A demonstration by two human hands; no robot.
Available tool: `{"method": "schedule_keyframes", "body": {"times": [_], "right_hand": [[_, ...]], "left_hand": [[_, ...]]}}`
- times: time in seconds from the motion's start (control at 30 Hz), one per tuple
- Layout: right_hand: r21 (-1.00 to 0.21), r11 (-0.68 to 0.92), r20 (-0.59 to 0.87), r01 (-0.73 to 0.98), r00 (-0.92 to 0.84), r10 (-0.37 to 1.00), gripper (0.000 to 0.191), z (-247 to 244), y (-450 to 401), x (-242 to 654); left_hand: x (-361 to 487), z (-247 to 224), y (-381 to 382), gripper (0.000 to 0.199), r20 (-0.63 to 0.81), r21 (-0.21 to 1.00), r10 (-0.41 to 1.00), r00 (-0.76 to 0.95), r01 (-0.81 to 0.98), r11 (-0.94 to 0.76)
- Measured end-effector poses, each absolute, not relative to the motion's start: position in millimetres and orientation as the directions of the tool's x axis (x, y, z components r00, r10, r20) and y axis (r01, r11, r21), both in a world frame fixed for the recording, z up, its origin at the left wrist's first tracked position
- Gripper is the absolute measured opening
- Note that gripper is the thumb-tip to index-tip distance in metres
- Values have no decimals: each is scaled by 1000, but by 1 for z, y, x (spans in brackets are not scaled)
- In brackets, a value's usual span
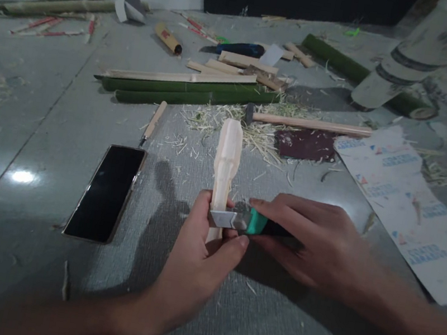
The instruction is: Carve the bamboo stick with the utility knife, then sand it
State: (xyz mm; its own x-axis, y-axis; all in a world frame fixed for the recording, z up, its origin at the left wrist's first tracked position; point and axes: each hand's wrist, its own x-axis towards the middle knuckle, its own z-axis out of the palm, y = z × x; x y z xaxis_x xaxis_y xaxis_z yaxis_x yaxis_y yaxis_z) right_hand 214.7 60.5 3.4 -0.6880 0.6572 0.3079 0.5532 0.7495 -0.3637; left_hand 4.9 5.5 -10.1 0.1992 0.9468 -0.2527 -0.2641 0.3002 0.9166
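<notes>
A pale piece of bamboo [229,148], carved to a wide blade and a narrower handle, stands up out of my left hand [196,256], whose fingers wrap round its lower end. My right hand [314,238] is closed on a utility knife [258,221] with a green and black grip. The knife's metal blade lies across the bamboo's narrow part, and my left thumb is close to the knife's front end. Part of the knife grip is hidden under my right fingers.
A phone [105,194] lies at left beside a small wooden-handled tool [154,122]. Beyond are green bamboo strips [192,94], shavings [205,119], a hammer [310,124], dark red sandpaper [305,145] and a printed paper sheet [408,202]. A bamboo pole [337,61] lies at back right.
</notes>
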Motion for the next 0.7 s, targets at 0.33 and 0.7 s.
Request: {"method": "schedule_keyframes", "body": {"times": [0.33,0.7], "right_hand": [[-261,775,334,576,-699,632,25,4,58,217],[-105,718,432,688,-619,656,22,11,46,206]], "left_hand": [[3,-12,6,22,-191,982,976,108,25,189],[3,-14,3,32,-240,968,970,29,76,238]]}}
